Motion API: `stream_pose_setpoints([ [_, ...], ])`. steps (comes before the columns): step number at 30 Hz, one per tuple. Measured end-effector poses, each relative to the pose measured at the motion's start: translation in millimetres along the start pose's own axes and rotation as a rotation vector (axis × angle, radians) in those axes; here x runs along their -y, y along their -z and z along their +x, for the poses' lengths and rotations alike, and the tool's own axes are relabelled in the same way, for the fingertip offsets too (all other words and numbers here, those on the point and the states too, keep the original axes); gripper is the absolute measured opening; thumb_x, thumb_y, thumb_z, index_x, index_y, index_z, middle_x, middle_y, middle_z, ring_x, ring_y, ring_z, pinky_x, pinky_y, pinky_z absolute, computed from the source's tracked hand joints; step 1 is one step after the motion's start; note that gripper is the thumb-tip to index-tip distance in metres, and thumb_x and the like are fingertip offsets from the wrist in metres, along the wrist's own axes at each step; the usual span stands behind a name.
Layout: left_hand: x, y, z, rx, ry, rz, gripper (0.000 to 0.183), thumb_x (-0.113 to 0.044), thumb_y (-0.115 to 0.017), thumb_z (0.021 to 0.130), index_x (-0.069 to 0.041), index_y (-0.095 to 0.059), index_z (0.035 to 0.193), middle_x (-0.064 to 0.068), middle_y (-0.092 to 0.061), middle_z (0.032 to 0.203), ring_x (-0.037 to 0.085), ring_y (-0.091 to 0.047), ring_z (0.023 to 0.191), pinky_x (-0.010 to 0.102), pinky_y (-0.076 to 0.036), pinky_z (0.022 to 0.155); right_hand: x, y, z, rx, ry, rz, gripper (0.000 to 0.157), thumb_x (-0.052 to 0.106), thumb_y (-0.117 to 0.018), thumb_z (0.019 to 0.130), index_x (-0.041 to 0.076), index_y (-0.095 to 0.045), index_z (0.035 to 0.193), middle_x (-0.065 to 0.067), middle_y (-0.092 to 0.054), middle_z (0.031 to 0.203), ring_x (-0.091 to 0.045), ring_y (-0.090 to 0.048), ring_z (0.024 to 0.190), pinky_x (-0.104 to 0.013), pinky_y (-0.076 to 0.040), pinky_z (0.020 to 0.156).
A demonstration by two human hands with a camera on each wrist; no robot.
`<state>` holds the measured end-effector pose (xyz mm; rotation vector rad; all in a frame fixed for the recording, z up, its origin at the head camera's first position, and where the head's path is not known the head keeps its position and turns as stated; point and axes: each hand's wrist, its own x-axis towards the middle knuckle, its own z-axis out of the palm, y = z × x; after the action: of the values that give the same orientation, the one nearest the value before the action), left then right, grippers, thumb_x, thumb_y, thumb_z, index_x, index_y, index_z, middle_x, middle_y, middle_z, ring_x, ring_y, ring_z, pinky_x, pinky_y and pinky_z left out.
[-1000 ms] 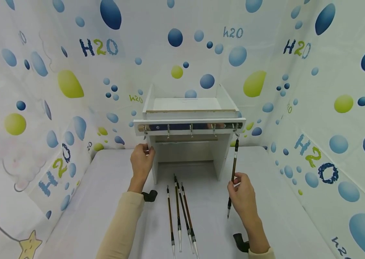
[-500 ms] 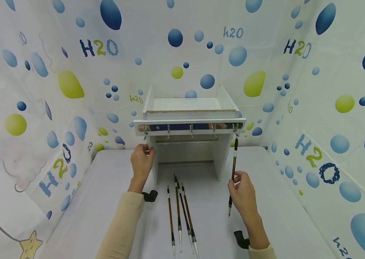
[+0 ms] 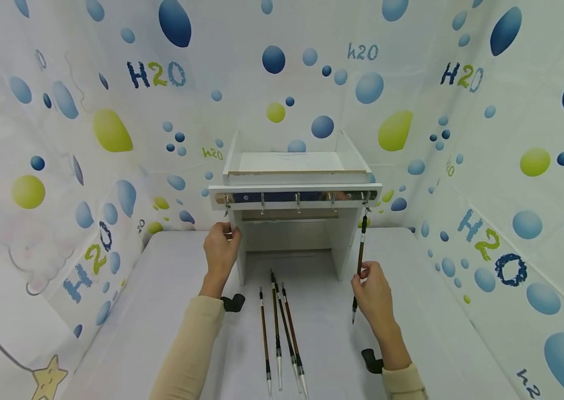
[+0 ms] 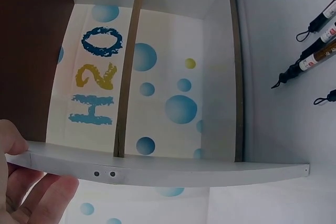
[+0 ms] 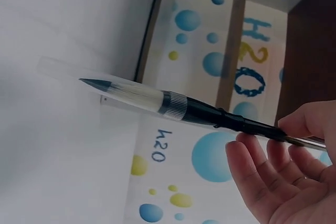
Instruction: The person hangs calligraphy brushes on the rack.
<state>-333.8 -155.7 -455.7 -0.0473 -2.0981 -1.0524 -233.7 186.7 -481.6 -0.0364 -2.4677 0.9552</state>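
A white wooden rack [image 3: 290, 236] stands on the table, with a metal strip of several hooks [image 3: 298, 203] along its front. My left hand [image 3: 221, 253] grips the edge of the rack's left side panel [image 4: 157, 171], thumb on one face and fingers on the other. My right hand [image 3: 374, 289] pinches a calligraphy brush [image 3: 362, 244] by its dark brown handle. The brush hangs nearly upright, bristles down, its top loop right at the rightmost hook [image 3: 368, 199]. In the right wrist view, a clear sleeve surrounds the brush's dark-tipped pale bristles [image 5: 134, 94].
Several more calligraphy brushes [image 3: 276, 328] lie on the white-covered table [image 3: 176, 333] in front of the rack, loops toward it and clear-capped bristles toward me. A white open tray [image 3: 289, 161] forms the rack's top. Bubble-printed curtains [image 3: 492, 144] enclose the back and sides.
My right hand and the calligraphy brush have risen slightly, with the bristle tip higher than before. My left hand stays on the side panel. The head view has shifted a little.
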Motion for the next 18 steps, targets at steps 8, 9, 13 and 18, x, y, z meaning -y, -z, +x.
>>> stream_pose_setpoints([
  [8, -0.1, 0.3, 0.6, -0.009, -0.009, -0.005, 0.019, -0.01, -0.067, 0.088, 0.006, -0.066, 0.097, 0.022, -0.071, 0.089, 0.036, -0.073, 0.079, 0.051, -0.058, 0.074, -11.6, -12.7, 13.2, -0.023, 0.025, 0.018, 0.025, 0.004, -0.064, 0.089, -0.007, -0.058, 0.11, -0.02, -0.065, 0.091, -0.031, -0.07, 0.076, -0.037, -0.056, 0.059],
  [9, -0.4, 0.2, 0.6, -0.013, -0.014, -0.006, 0.019, -0.01, -0.068, 0.087, 0.006, -0.066, 0.097, 0.022, -0.071, 0.089, 0.036, -0.074, 0.079, 0.051, -0.058, 0.074, -13.0, -14.0, 15.6, -0.019, 0.023, 0.019, 0.025, 0.004, -0.064, 0.089, -0.007, -0.058, 0.11, -0.02, -0.066, 0.092, -0.031, -0.07, 0.077, -0.039, -0.056, 0.06],
  [13, -1.0, -0.1, -0.2, -0.023, -0.027, -0.006, 0.019, -0.01, -0.069, 0.087, 0.006, -0.066, 0.097, 0.022, -0.071, 0.088, 0.036, -0.073, 0.077, 0.051, -0.058, 0.072, -18.1, -19.1, 23.8, -0.006, 0.014, 0.0, 0.024, 0.006, -0.065, 0.09, -0.007, -0.058, 0.109, -0.022, -0.067, 0.094, -0.032, -0.07, 0.081, -0.041, -0.058, 0.063],
  [18, -0.5, -0.2, 0.0, -0.014, -0.008, 0.004, 0.018, -0.009, -0.068, 0.087, 0.006, -0.067, 0.097, 0.021, -0.071, 0.089, 0.035, -0.073, 0.078, 0.051, -0.058, 0.073, -22.4, -23.3, 30.8, -0.005, 0.019, -0.014, 0.024, 0.006, -0.065, 0.091, -0.007, -0.058, 0.11, -0.023, -0.067, 0.096, -0.033, -0.07, 0.082, -0.043, -0.058, 0.064],
])
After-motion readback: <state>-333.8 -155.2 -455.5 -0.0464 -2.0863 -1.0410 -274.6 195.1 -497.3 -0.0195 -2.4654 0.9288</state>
